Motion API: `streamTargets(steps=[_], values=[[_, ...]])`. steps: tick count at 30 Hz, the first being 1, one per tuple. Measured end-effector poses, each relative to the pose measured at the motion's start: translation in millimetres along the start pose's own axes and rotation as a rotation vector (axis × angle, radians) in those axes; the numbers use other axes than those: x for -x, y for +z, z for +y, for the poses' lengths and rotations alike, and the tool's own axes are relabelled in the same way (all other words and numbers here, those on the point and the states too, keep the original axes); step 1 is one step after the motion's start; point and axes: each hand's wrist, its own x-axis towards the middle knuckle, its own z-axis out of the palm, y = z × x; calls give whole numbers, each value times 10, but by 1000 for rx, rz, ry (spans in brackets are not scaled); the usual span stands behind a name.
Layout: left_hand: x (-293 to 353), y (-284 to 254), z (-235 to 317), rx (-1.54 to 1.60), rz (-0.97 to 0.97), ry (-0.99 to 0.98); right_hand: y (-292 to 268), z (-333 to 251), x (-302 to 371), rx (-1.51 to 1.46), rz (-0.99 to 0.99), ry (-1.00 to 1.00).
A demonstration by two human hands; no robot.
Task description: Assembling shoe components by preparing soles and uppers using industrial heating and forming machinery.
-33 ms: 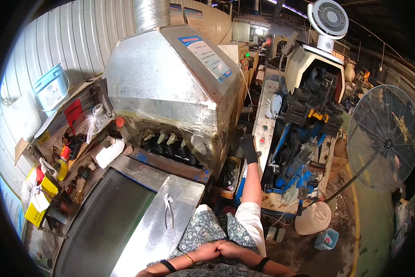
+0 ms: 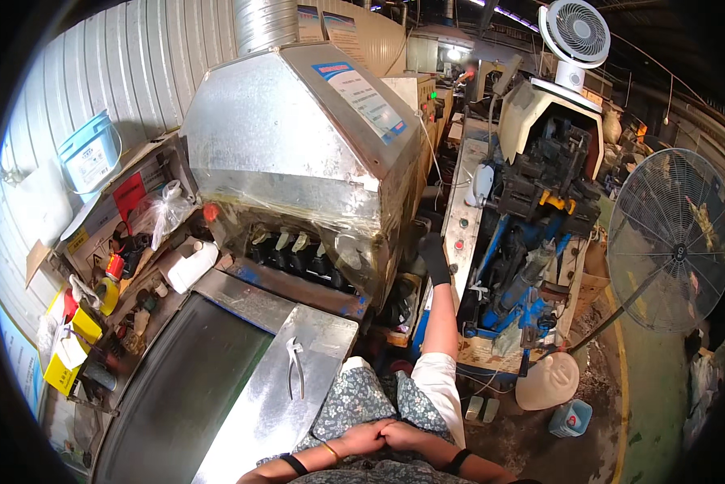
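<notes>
My left hand (image 2: 365,436) and my right hand (image 2: 404,436) rest together in my lap, fingers curled and meeting over a dark floral apron (image 2: 348,401). No object shows in either hand. Nearest to my left hand lies a pair of pliers (image 2: 295,369) with bare metal jaws and dark handles, flat on a shiny metal plate (image 2: 257,419). My leg (image 2: 439,323) stretches forward, its dark-socked foot raised between two machines.
A conveyor belt (image 2: 185,387) leads to a metal-hooded machine (image 2: 286,133). A cluttered shelf (image 2: 148,294) stands left. On the right are a blue-and-black machine (image 2: 520,266), a pedestal fan (image 2: 673,242), a plastic jug (image 2: 549,381) and a small blue bin (image 2: 570,419).
</notes>
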Motion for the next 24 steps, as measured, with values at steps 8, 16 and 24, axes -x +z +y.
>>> streamTargets(steps=[8, 16, 24], values=[[6, -23, 22, -17, -28, -34, -1, 83, -14, -81, -6, -23], [18, -38, 26, -26, -16, -10, 220, 262, -119, -151, 98, -113], [35, -75, 82, -17, -18, -34, 71, 112, -20, -171, 16, -34]])
